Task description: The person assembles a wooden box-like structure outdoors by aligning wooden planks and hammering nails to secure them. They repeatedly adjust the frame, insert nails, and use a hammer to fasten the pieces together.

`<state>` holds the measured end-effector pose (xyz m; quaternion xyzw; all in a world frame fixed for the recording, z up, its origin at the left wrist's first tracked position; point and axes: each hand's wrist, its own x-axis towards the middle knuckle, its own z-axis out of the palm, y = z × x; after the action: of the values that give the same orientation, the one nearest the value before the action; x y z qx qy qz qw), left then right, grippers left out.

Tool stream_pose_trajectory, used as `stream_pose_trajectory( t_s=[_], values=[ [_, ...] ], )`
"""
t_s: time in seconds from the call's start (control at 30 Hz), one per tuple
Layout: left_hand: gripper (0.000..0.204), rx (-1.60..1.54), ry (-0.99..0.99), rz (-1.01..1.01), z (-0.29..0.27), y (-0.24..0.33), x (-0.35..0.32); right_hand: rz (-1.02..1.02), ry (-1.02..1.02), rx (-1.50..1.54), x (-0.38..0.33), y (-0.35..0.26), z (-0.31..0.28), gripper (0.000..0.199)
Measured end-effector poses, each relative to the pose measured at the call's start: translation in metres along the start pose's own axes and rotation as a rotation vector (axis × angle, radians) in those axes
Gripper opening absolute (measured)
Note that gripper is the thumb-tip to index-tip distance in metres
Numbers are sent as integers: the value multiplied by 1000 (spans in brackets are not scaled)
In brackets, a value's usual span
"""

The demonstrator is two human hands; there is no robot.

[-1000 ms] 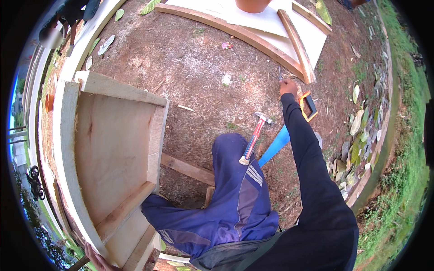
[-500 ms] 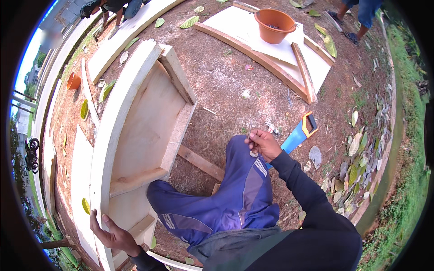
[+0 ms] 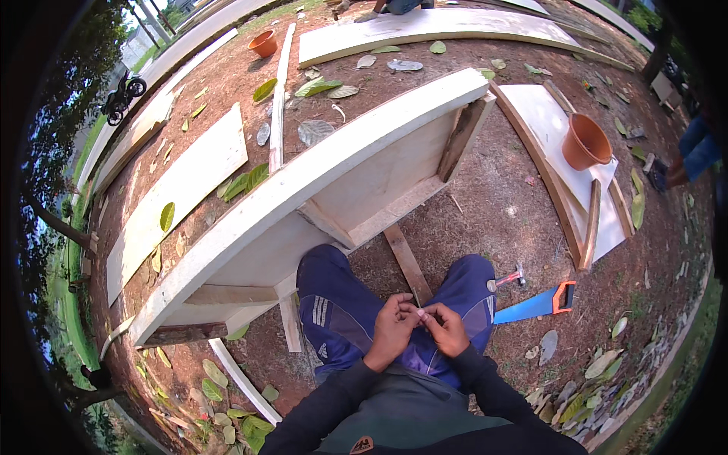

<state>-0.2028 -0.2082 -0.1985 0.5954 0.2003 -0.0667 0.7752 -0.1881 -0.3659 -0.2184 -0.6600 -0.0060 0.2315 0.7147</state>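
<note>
My left hand (image 3: 392,327) and my right hand (image 3: 446,329) meet over my lap, thumbs and fingertips pinched together. A thin nail (image 3: 415,296) sticks up from between them; its lower part is hidden by the fingers. In front of me, a curved wooden frame (image 3: 303,182) with a pale panel and cross pieces stands on edge, leaning by my left knee. A hammer (image 3: 509,277) lies on the ground just beyond my right knee. Beside that knee rests a handsaw (image 3: 531,305) with a blue blade and an orange and black handle.
An orange bucket (image 3: 585,142) sits on a white panel (image 3: 542,114) with wooden strips at the right. A smaller orange pot (image 3: 263,44) stands far left. Boards (image 3: 186,199) and large leaves lie about. Two other people are partly visible, one at the top, one at far right (image 3: 694,155).
My left hand has left the wooden frame and come to my lap. My right hand has lowered the nail to meet it. The view has turned left.
</note>
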Motion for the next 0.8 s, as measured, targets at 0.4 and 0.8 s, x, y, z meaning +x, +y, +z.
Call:
stream_pose_trajectory(
  t_s=[0.4, 0.8],
  values=[
    [21, 269, 43, 345, -49, 87, 17, -320, 295, -645, 42, 1, -53, 31],
    [18, 667, 190, 924, -135, 287, 78, 478, 759, 358, 75, 164, -225, 53]
  ],
)
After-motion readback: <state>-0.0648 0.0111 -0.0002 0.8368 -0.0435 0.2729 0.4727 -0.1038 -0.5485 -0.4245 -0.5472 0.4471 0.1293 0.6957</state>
